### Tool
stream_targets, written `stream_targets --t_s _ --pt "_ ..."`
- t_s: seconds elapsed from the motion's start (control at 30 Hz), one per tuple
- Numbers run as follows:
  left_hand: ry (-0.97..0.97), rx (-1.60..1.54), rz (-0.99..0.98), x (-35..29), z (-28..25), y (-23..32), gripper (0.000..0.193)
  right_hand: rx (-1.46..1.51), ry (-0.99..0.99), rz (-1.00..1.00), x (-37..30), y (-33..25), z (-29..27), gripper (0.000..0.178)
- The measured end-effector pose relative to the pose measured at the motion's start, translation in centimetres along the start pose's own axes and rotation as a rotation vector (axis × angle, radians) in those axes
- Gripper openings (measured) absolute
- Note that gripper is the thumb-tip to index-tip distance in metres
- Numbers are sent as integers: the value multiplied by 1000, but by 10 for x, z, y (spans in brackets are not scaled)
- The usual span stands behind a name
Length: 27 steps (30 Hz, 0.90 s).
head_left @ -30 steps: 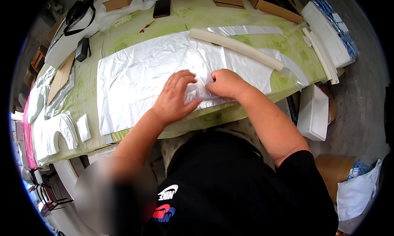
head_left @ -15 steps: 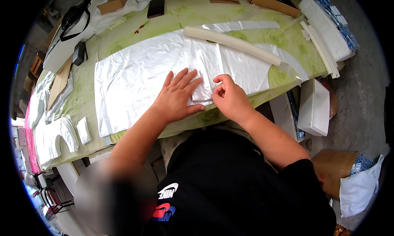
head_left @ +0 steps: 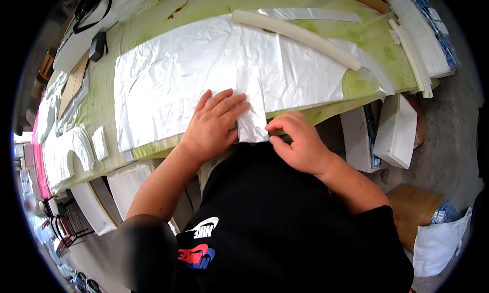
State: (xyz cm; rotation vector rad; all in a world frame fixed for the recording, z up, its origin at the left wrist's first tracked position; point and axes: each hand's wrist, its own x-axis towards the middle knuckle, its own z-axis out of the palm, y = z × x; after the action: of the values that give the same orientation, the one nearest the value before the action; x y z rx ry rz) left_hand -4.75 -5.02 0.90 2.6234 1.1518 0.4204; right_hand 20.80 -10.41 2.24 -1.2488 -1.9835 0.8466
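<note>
A large sheet of shiny white plastic film [head_left: 173, 84] lies over the table, slightly creased. On top of it a narrow folded white plastic strip [head_left: 252, 122] runs toward me, its near end hanging past the table's front edge. My left hand [head_left: 209, 125] lies flat with fingers spread on the film, fingertips at the strip's left side. My right hand [head_left: 300, 142] has its fingers curled, thumb and forefinger closed at the strip's near right corner; the exact contact between the tips is partly hidden.
A long cream tube [head_left: 298, 38] lies across the film's far right. Folded white plastic pieces [head_left: 69, 153] rest at the table's left end, near a dark grey block [head_left: 98, 47]. White foam boxes [head_left: 395, 130] stand below the right edge, beside a brown carton [head_left: 415, 211].
The folded strip has come toward me, its end now beyond the table edge. My right hand has moved nearer with it; my left hand stays on the film. The view has shifted too.
</note>
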Motion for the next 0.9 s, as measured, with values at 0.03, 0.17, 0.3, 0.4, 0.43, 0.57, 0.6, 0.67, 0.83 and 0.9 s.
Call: stream_targets --t_s 0.03,0.17,0.3,0.4,0.43,0.57,0.6,0.67,0.83,0.9 --pt "43 -35 -17 0 -2 5 59 -95 77 -160 2 7 -2 33" --pt "84 -45 -52 2 1 6 49 -305 82 -395 32 24 -5 51" --pt "122 -102 -105 6 4 5 39 -375 3 -391 49 39 -5 47" --pt "127 -120 -117 8 6 4 34 -364 -2 -368 54 38 -6 43" --pt "127 -119 -114 8 6 3 32 -356 1 -357 55 36 -7 42" --pt "193 -132 -131 9 10 -1 23 -365 76 -312 64 47 2 17" --pt "187 -139 -165 10 10 -6 21 -338 51 -236 68 49 3 13" --pt "187 -137 -229 16 9 -10 21 -342 55 -151 71 51 6 11" --pt "292 -182 -374 29 13 -4 43 -471 159 -96 72 43 19 19" --pt "304 -208 -403 32 14 -2 54 -525 163 -62 72 41 20 20"
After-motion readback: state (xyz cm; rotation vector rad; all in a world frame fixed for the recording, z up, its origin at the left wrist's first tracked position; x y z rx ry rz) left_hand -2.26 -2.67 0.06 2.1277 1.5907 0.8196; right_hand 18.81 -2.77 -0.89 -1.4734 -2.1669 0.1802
